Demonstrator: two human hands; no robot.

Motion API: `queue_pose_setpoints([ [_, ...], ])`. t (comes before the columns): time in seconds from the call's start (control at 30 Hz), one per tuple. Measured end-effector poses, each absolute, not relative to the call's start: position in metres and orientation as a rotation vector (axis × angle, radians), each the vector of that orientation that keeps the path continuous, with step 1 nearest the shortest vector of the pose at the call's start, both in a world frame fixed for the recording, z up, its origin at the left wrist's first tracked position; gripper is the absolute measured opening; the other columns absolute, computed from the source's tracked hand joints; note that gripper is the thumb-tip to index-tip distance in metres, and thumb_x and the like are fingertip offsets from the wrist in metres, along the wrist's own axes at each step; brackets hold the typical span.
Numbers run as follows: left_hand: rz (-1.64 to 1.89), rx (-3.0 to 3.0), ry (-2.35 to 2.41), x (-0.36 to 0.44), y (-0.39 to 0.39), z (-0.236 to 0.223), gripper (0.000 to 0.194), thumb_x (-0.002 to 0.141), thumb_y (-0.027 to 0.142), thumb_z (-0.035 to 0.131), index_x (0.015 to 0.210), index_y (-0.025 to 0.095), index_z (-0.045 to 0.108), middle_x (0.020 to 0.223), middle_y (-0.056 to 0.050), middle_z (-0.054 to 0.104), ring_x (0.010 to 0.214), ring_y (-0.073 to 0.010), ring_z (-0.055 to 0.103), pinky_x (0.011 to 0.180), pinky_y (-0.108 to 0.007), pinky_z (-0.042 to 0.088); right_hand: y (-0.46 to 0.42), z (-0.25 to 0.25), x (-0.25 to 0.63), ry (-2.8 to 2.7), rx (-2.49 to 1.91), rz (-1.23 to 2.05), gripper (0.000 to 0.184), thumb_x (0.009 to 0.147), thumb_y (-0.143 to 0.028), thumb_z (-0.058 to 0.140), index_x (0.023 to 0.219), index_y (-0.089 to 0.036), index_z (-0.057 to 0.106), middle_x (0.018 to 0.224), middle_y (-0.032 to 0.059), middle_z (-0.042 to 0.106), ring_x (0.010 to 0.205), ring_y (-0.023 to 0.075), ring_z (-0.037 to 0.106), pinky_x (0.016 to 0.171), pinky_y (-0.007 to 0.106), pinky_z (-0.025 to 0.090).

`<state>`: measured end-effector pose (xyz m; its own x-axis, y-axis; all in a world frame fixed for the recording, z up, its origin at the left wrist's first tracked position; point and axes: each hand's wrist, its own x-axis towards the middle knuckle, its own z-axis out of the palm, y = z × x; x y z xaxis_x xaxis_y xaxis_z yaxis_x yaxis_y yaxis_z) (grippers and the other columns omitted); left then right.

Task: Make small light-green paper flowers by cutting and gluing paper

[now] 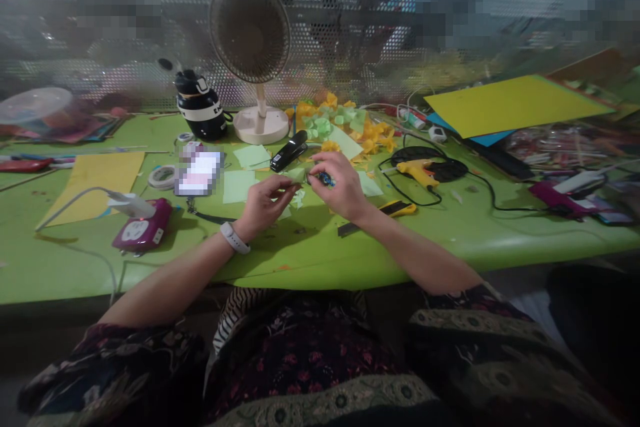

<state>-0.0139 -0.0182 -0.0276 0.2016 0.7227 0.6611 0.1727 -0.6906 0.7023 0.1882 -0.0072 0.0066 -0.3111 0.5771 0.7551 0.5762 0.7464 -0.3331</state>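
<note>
Over the middle of the table, my left hand [269, 203] pinches a small piece of light green paper [298, 175] between thumb and fingers. My right hand [341, 185] is closed close beside it, its fingers curled around a small blue and dark tool [327, 179], mostly hidden, whose kind I cannot make out. Small green paper cuttings [299, 199] lie below my fingertips. A light green paper square [239, 187] lies left of my hands. Just behind them rests a black stapler [289, 151].
Yellow and green paper flowers [345, 121] are heaped behind my hands. A yellow cutter knife [397, 208] lies by my right forearm, with a yellow glue gun [421, 172] beyond. A fan [261, 125], black bottle [203, 113], phone [200, 173] and purple power socket [145, 227] stand around.
</note>
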Motion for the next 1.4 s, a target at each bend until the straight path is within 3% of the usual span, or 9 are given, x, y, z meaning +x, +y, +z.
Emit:
queue_pose_setpoints([
  [0.43, 1.512, 2.121, 0.873, -0.016, -0.019, -0.022, 0.016, 0.09, 0.03, 0.068, 0.09, 0.014, 0.071, 0.084, -0.007, 0.072, 0.071, -0.0132, 0.069, 0.061, -0.022, 0.061, -0.004, 0.01, 0.192, -1.985, -0.806, 0.011, 0.003, 0.088, -0.022, 0.067, 0.09, -0.022, 0.064, 0.111, 0.0093, 0.07, 0.11, 0.0262, 0.065, 0.096, 0.048, 0.052],
  [0.87, 1.526, 2.262, 0.883, -0.015, -0.017, -0.023, 0.012, 0.09, 0.028, 0.067, 0.089, 0.017, 0.072, 0.082, -0.006, 0.073, 0.073, -0.0139, 0.067, 0.062, -0.024, 0.056, -0.007, 0.027, 0.199, -1.972, -0.957, 0.473, 0.007, 0.083, -0.023, 0.07, 0.088, -0.022, 0.067, 0.105, 0.0058, 0.073, 0.105, 0.0248, 0.067, 0.1, 0.048, 0.05],
  [1.4, 1.428, 2.293, 0.877, -0.017, -0.019, -0.019, 0.019, 0.09, 0.033, 0.065, 0.081, 0.016, 0.067, 0.074, -0.005, 0.069, 0.065, -0.0129, 0.063, 0.059, -0.024, 0.056, -0.007, 0.03, 0.201, -2.043, -0.982, 0.613, 0.011, 0.081, -0.026, 0.072, 0.09, -0.021, 0.069, 0.096, 0.0035, 0.074, 0.093, 0.0214, 0.069, 0.091, 0.042, 0.053],
])
